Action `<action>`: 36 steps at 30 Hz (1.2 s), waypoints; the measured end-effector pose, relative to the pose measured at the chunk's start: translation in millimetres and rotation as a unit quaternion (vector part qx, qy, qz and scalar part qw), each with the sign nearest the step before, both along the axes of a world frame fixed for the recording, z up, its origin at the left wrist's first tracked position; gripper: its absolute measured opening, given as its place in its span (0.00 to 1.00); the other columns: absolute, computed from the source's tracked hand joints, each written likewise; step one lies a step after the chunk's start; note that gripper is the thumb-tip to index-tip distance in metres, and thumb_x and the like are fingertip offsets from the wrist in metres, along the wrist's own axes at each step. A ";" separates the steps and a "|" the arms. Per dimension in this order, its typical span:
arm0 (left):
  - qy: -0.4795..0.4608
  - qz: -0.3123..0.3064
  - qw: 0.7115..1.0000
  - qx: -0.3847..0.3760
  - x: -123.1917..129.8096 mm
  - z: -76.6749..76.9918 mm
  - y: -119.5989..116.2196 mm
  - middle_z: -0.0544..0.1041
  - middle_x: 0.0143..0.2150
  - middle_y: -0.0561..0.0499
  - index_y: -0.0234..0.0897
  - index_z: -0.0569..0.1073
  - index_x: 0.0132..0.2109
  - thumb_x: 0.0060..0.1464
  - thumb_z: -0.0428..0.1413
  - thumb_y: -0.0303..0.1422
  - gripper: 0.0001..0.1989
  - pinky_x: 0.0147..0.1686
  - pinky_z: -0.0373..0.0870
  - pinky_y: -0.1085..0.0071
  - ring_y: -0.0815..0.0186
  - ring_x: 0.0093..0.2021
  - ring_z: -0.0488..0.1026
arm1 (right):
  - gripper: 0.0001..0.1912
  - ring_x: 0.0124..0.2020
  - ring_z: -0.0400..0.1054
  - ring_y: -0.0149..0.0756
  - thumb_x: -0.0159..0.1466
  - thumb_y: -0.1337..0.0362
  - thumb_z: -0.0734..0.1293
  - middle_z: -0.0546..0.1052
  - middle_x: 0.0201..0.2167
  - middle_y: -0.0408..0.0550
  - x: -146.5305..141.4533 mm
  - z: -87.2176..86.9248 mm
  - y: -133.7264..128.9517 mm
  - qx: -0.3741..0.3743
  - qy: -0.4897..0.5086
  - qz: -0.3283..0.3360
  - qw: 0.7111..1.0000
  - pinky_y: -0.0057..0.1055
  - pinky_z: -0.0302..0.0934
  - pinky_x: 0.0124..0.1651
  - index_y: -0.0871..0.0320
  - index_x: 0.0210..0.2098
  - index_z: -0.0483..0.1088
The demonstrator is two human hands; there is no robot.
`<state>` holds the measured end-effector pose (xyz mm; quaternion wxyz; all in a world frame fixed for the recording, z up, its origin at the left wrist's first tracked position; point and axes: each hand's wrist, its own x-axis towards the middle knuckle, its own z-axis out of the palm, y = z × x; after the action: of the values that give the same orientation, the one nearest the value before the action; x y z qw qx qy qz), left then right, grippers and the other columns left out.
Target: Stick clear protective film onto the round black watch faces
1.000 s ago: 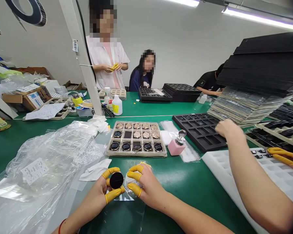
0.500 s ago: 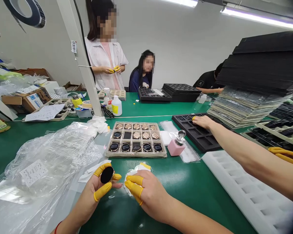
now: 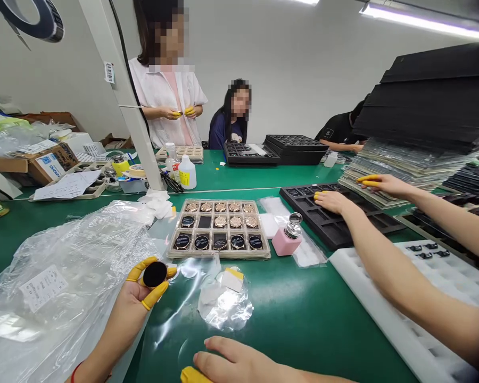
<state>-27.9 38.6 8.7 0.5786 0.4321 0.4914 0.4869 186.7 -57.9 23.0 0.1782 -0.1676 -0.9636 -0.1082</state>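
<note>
A round black watch face [image 3: 155,274] is held at its rim by the yellow-cotted fingers of my left hand [image 3: 138,295], dark side up. At the bottom edge, my right hand [image 3: 235,364] has its bare fingers loosely extended and its yellow-cotted fingertips curled down, partly cut off; whatever they pinch is hidden. Shiny clear film [image 3: 171,311] lies between my hands. Beyond them is a clear-plastic tray [image 3: 219,256] of watch faces, some black, others with rose-gold backs showing. Round clear film pieces [image 3: 227,308] and a yellow-edged white pad [image 3: 232,280] lie before the tray.
A pink pump bottle [image 3: 286,242] stands right of the tray. A co-worker's arms reach over a black foam tray [image 3: 315,218] and stacked trays [image 3: 419,106]. White foam [image 3: 367,284] lies at right, bubble wrap [image 3: 80,276] at left. A slanted post [image 3: 115,90] rises behind.
My right hand has drawn back toward the bottom edge, away from the film pieces. My left hand has shifted left with the watch face. Another co-worker hand has reached in; small black parts show on the foam.
</note>
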 end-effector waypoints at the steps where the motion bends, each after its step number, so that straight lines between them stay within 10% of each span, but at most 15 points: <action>1: -0.003 0.004 1.000 0.006 0.5 0.7 -1.0 0.81 0.40 0.46 0.42 0.59 0.51 0.36 0.68 0.36 0.37 0.46 0.72 0.67 0.58 0.44 0.77 | 0.07 0.42 0.67 0.34 0.60 0.61 0.67 0.77 0.35 0.48 -1.6 -1.8 0.5 -0.016 -0.007 0.005 1.000 0.30 0.59 0.52 0.58 0.30 0.72; 10: 0.023 0.006 0.998 0.052 4.1 14.7 -8.0 0.81 0.39 0.45 0.39 0.60 0.49 0.38 0.66 0.37 0.32 0.53 0.68 0.63 0.58 0.48 0.75 | 0.08 0.36 0.66 0.37 0.62 0.61 0.65 0.76 0.30 0.49 -12.0 -16.1 -6.2 -0.117 -0.035 -0.001 0.992 0.35 0.57 0.43 0.57 0.28 0.70; 16: 0.008 -0.011 0.998 0.062 2.5 11.4 -10.0 0.81 0.38 0.45 0.39 0.59 0.49 0.38 0.66 0.37 0.33 0.53 0.68 0.60 0.56 0.46 0.76 | 0.15 0.30 0.63 0.33 0.63 0.51 0.61 0.75 0.30 0.44 -6.8 2.5 5.7 -0.194 -0.004 -0.033 0.980 0.30 0.55 0.34 0.57 0.34 0.68; 21: 0.016 -0.011 0.999 0.046 3.3 10.4 -10.1 0.81 0.38 0.45 0.39 0.59 0.50 0.36 0.67 0.39 0.35 0.53 0.68 0.59 0.56 0.45 0.76 | 0.10 0.28 0.64 0.30 0.66 0.62 0.56 0.75 0.28 0.42 3.4 14.8 21.2 -0.223 0.054 -0.087 0.969 0.29 0.53 0.33 0.57 0.33 0.66; 36: 0.056 0.067 0.996 0.028 -6.0 47.6 -22.2 0.81 0.35 0.46 0.40 0.65 0.48 0.25 0.71 0.40 0.39 0.46 0.74 0.60 0.51 0.44 0.76 | 0.11 0.32 0.69 0.30 0.64 0.68 0.57 0.78 0.32 0.45 -7.6 -29.4 27.2 -0.289 0.118 -0.080 0.947 0.26 0.60 0.38 0.59 0.38 0.70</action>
<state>-33.9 16.4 56.3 0.5039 0.4404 0.5374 0.5131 179.1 -30.7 -6.4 0.2250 -0.3000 -0.9090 0.1819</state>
